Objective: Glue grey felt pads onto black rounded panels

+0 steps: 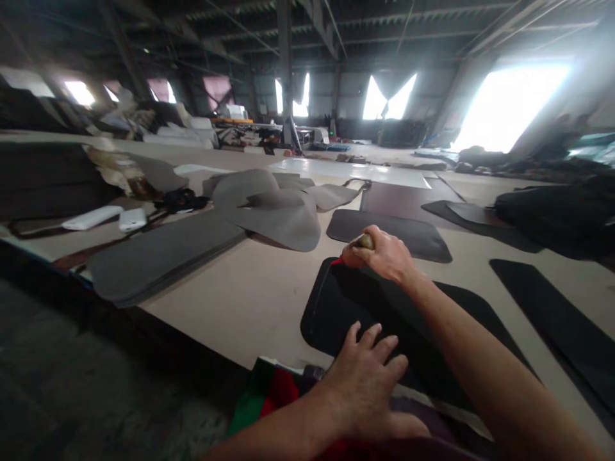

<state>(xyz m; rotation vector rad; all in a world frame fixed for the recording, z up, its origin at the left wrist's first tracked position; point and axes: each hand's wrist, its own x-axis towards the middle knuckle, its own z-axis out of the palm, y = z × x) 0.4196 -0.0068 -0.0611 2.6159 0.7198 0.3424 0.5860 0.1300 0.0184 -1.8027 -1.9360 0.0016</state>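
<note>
1. Clasped round a tool, the right hand has its red tip at the black panel's far-left corner in the head view.
2. Left hand: fingers spread, holding nothing, at the panel's near edge.
3. Panel lies flat on the table, right of grey sheets.

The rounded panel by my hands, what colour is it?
Black; the rounded panel shows best in the head view, the only one here.

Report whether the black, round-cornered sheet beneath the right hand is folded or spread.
Spread: the black, round-cornered sheet lies flat on the beige tabletop, no fold visible.
</note>
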